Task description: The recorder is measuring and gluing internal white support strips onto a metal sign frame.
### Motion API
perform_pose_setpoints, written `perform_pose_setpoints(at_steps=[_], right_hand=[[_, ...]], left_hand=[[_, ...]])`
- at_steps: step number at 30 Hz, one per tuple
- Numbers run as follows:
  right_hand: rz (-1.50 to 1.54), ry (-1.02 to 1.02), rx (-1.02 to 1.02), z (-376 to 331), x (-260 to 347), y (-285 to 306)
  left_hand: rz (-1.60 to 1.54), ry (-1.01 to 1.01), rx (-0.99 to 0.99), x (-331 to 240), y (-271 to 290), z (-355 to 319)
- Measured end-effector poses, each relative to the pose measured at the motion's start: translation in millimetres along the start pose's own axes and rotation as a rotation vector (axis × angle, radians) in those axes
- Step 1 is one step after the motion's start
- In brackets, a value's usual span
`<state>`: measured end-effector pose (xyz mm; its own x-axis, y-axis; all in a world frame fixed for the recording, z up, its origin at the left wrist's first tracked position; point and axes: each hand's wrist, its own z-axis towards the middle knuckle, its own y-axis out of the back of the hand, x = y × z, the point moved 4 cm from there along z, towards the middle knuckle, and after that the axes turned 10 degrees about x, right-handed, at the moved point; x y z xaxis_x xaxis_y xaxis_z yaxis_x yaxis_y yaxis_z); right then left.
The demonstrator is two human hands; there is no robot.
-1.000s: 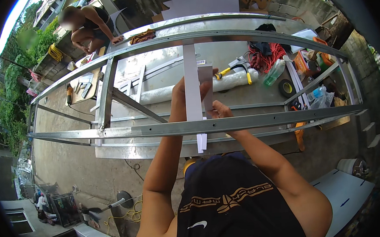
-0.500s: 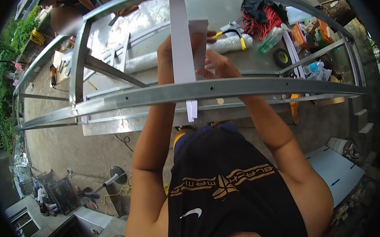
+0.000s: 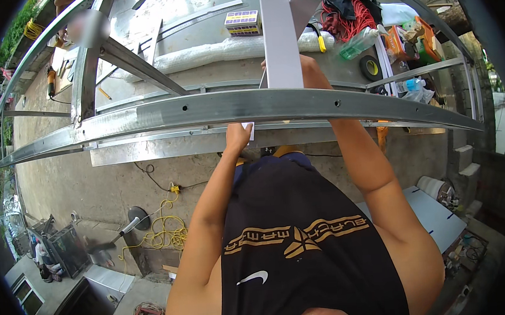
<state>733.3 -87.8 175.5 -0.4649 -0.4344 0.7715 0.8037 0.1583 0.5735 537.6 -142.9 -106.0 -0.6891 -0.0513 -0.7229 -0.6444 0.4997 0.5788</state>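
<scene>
A long white profile strip (image 3: 280,32) rises upright behind the front bar of a grey metal frame (image 3: 214,108), with a white flange showing on its right. My right hand (image 3: 315,74) is closed round the strip just above the bar; the strip hides most of its fingers, and a fingertip shows at its left edge. Below the bar my left hand (image 3: 238,136) is closed on a narrow white end piece (image 3: 252,132). The bar hides where this piece meets the strip, so I cannot tell whether they are one.
On the metal table (image 3: 147,152) behind lie a plastic-wrapped roll (image 3: 198,57), a small box (image 3: 242,23), red rope (image 3: 355,24), a green bottle (image 3: 359,43) and black tape (image 3: 370,67). A yellow cord (image 3: 167,231) coils on the floor. Someone stands at the far left.
The white strip has shifted right and nearer. My left hand has dropped from behind the strip to below the front bar, while my right hand has moved slightly up and right. A box is now uncovered.
</scene>
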Motion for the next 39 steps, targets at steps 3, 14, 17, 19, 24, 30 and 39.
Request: perform_pose_setpoints(at_steps=[3,14,17,19,24,30,39], right_hand=[[0.096,0.037,0.010,1.0,-6.9,-3.8],[0.226,-0.080,-0.019,-2.1,-22.2,-7.2],[0.175,-0.033,0.010,3.2,-10.0,-3.6],[0.107,0.002,0.069,4.3,0.9,1.1],[0.064,-0.023,0.064,4.4,10.4,3.4],[0.064,-0.085,0.054,-3.6,-3.1,3.6],[0.362,-0.037,0.073,-1.8,-16.7,-8.7]], left_hand=[[0.183,0.034,-0.085,20.9,-23.1,-2.6],[0.251,0.101,0.004,2.8,-24.4,11.8],[0.247,0.153,0.055,11.7,-24.4,15.3],[0.211,0.153,0.033,13.9,-25.6,13.1],[0.146,-0.022,-0.177,-4.3,-4.9,16.5],[-0.519,-0.380,-0.238,-126.7,95.3,-0.8],[-0.734,-0.843,-0.084,-294.5,231.7,-48.2]])
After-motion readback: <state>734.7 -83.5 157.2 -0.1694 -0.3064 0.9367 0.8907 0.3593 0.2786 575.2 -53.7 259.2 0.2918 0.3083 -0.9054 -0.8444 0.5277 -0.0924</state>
